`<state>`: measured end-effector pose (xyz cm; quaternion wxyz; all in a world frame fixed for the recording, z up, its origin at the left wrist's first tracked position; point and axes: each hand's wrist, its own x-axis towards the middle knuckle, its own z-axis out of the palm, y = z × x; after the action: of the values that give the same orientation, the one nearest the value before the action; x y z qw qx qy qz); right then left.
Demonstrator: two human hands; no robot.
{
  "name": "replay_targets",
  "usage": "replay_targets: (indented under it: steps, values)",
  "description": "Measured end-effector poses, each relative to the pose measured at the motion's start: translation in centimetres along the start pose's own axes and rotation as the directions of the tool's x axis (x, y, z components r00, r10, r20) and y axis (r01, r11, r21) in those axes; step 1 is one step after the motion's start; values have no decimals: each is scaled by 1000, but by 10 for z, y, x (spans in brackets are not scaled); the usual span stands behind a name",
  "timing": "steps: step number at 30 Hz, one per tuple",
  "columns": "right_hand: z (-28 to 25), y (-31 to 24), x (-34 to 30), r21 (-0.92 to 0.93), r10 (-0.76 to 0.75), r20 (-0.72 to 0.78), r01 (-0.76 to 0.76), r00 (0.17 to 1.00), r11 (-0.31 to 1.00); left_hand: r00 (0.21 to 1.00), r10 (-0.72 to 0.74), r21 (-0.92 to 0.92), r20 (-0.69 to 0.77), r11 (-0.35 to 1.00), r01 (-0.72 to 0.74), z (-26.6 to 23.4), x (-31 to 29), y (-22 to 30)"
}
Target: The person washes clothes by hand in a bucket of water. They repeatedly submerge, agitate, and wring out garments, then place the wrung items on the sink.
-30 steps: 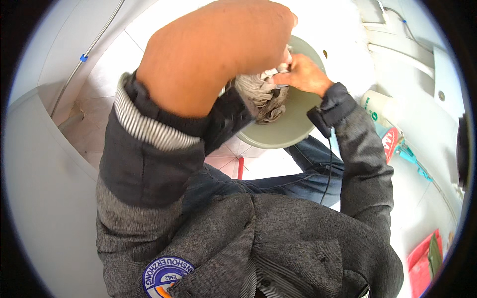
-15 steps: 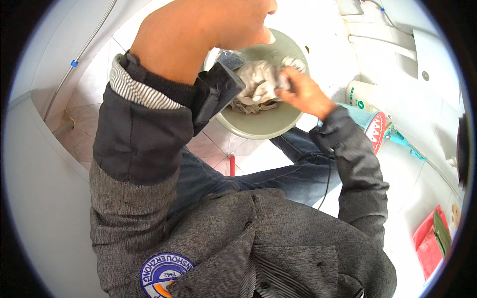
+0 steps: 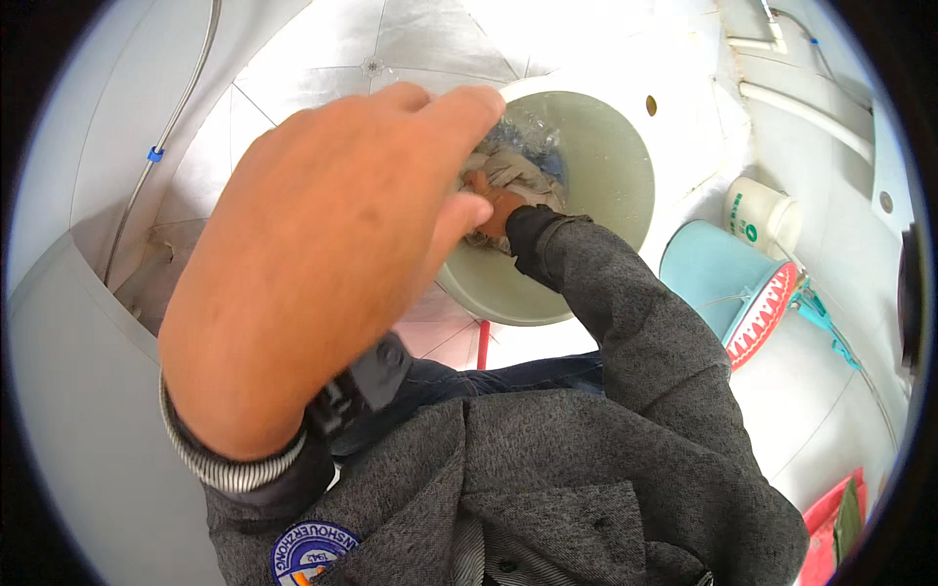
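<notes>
Left hand, loosely spread; right hand (grip unclear) on crumpled cloth, toward ten o'clock in round basin.

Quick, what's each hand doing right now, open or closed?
Left hand: open, thumb and fingers apart, nothing visible in it.
Right hand: on the pale cloth in the basin; grip can't be told.

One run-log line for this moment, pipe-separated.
left hand: raised, thumb apart | right hand: on beige cloth, grip unclear | cloth: inside grey-green basin | right side: light-blue bucket
</notes>
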<state>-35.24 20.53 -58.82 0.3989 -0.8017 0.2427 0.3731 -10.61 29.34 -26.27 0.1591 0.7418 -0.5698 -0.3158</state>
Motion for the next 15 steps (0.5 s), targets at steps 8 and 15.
replay_targets:
  steps: [8, 15]
  values:
    - [-10, 13, 71, -44, 85, -167, -93, 982, 995, 1000, 17, -30, 16, 999, -17, 8, 3, 3]
    - [-53, 16, 13, -35, 69, 2, -69, 998, 997, 996, 86, -16, -9, 996, -86, 26, 17, -3]
